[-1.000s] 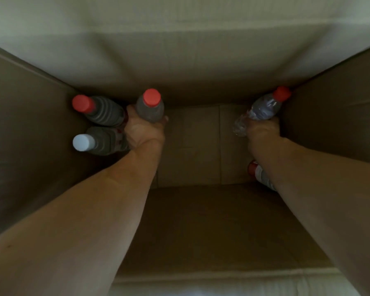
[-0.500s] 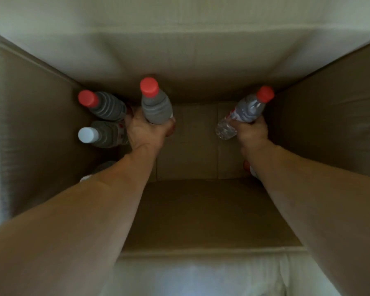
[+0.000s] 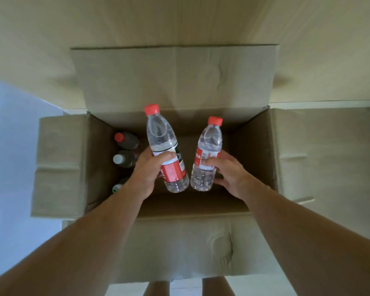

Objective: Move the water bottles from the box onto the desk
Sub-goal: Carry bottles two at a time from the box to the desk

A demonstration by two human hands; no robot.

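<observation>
Two water bottles are shown held above the open cardboard box (image 3: 60,167), neither yet set down on the table, which cannot be identified with certainty in this view. The larger bottle (image 3: 165,150), red-capped and bearing a red label, is gripped around its lower body by the left hand (image 3: 150,169), whose fingers are curled about the label; the bottle is tilted, cap pointing away from the viewer. The smaller bottle (image 3: 207,154), also red-capped, is held by the right hand (image 3: 226,169), with the thumb and fingers wrapped about its labelled middle. The two bottles are carried side by side, near each other but apart, over the middle of the box opening. Along the left inner wall of the box, further bottles are seen standing in shadow: a red-capped bottle (image 3: 125,140), a white-capped bottle (image 3: 123,159) just beside it, and a third bottle (image 3: 119,185), mostly hidden behind the left forearm. The task is therefore judged to be in progress: two bottles have been lifted clear of the box floor, their transfer to the table is outstanding, and at least three bottles are left to be removed. Whether others lie hidden beneath the arms cannot be told.
</observation>
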